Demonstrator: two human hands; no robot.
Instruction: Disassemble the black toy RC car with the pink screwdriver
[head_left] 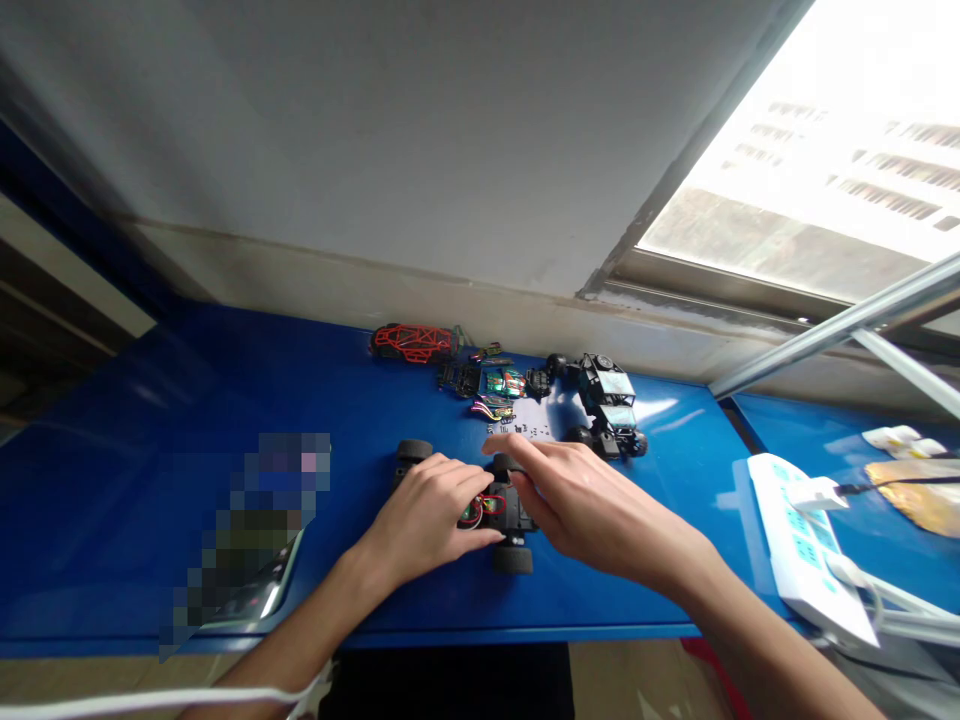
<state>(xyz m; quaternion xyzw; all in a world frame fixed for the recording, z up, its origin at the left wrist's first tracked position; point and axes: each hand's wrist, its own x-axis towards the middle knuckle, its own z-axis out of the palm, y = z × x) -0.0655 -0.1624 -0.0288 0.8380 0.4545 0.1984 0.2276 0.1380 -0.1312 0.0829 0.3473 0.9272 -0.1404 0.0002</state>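
Note:
A small black toy car chassis with black wheels and exposed red wires lies on the blue table. My left hand grips its left side, with fingers curled over the frame. My right hand hovers over its right side, fingers stretched out flat and touching the top. One wheel shows behind my left hand and another sits at the front.
At the back lie a red roll-cage shell, a second chassis with a green board, loose coloured parts and a black toy truck. A white power strip sits right, a phone left.

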